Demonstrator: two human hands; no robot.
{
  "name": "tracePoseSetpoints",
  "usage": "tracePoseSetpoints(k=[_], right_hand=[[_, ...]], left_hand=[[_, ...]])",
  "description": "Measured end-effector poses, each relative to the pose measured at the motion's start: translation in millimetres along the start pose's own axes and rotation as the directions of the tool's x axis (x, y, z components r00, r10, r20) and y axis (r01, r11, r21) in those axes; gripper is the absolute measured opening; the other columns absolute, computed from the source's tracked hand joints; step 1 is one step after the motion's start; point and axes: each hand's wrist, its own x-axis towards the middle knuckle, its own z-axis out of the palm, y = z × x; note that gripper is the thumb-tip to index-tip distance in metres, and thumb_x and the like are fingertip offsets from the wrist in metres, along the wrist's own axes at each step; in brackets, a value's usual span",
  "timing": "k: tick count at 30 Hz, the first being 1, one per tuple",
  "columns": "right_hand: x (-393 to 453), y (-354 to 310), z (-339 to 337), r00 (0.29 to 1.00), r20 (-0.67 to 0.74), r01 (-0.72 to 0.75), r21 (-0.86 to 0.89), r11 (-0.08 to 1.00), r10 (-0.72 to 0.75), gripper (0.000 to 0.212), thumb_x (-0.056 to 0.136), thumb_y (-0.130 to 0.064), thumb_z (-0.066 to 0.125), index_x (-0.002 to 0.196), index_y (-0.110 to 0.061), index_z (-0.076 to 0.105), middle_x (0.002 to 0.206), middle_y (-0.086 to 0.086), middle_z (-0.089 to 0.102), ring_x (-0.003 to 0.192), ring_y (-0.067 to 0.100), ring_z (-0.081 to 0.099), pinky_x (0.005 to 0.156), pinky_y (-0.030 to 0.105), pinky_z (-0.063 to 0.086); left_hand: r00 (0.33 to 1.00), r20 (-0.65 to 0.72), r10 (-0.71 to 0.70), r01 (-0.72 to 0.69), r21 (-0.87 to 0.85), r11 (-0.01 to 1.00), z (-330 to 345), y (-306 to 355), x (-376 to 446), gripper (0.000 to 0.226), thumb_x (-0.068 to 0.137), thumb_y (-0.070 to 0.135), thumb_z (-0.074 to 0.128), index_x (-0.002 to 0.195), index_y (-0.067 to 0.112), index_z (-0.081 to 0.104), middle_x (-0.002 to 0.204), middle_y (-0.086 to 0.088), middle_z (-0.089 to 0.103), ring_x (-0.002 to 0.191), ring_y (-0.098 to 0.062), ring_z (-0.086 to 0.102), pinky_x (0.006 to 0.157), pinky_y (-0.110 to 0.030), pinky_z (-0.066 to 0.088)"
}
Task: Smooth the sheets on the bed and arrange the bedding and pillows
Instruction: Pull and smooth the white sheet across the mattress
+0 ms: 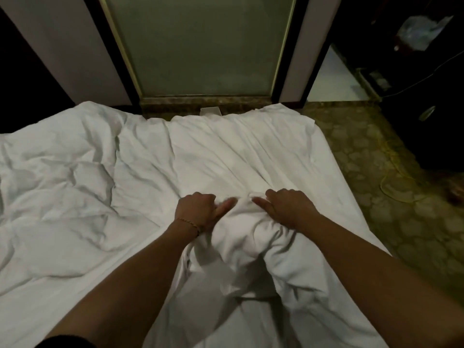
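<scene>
A white, crumpled duvet [238, 156] covers the bed from the left edge to the far right corner. Both my arms reach forward over it. My left hand [198, 209] is closed on a raised fold of the duvet, thumb pointing right. My right hand [286, 207] grips the same bunched fold from the other side, thumb pointing left. The gathered cloth [241, 237] humps up between my wrists and trails back toward me. The left part of the duvet [62, 187] is heavily wrinkled. No pillows are in view.
A frosted glass panel [200, 46] in a dark frame stands beyond the far edge of the bed. Patterned carpet [376, 151] lies to the right, with a yellow cord [391, 182] on it. Dark furniture [431, 96] with a cable stands at the right.
</scene>
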Motion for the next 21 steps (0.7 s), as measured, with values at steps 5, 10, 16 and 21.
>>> tracePoseSetpoints(k=[5, 10, 16, 21], right_hand=[[89, 21, -5, 1.0, 0.021, 0.004, 0.031, 1.0, -0.004, 0.068, 0.096, -0.068, 0.019, 0.115, -0.014, 0.055, 0.107, 0.015, 0.066, 0.101, 0.033, 0.062, 0.084, 0.039, 0.043], [171, 41, 36, 0.999, -0.02, 0.044, -0.015, 0.999, -0.045, 0.068, 0.095, -0.07, 0.019, 0.108, -0.014, 0.055, 0.096, 0.011, 0.066, 0.091, 0.031, 0.065, 0.074, 0.037, 0.042], [240, 50, 109, 0.999, 0.031, 0.033, -0.013, 0.999, -0.033, 0.068, 0.096, -0.068, 0.016, 0.109, -0.014, 0.054, 0.1, 0.009, 0.065, 0.093, 0.029, 0.065, 0.079, 0.039, 0.047], [254, 49, 142, 0.999, 0.048, 0.011, 0.064, 0.998, -0.014, 0.066, 0.096, -0.068, 0.018, 0.103, -0.013, 0.054, 0.101, 0.007, 0.065, 0.097, 0.028, 0.063, 0.083, 0.041, 0.047]], left_hand=[[0.999, -0.019, -0.05, 0.05, 0.01, 0.999, 3, -20, 79, 0.075, 0.081, 0.088, 0.02, 0.073, 0.022, 0.055, 0.084, -0.004, 0.066, 0.084, -0.027, 0.064, 0.066, -0.033, 0.038], [0.991, -0.015, -0.136, 0.137, 0.013, 0.991, 41, -37, 141, 0.073, 0.081, 0.088, 0.02, 0.069, 0.023, 0.049, 0.076, -0.001, 0.061, 0.08, -0.027, 0.064, 0.066, -0.033, 0.037], [0.977, -0.013, -0.215, 0.215, 0.024, 0.976, 125, -60, 185, 0.07, 0.083, 0.086, 0.016, 0.08, 0.023, 0.047, 0.088, -0.002, 0.065, 0.083, -0.027, 0.064, 0.064, -0.034, 0.036], [0.969, 0.008, -0.249, 0.249, -0.012, 0.968, 155, -67, 190, 0.068, 0.085, 0.083, 0.018, 0.085, 0.022, 0.048, 0.093, -0.003, 0.062, 0.089, -0.029, 0.061, 0.067, -0.035, 0.037]])
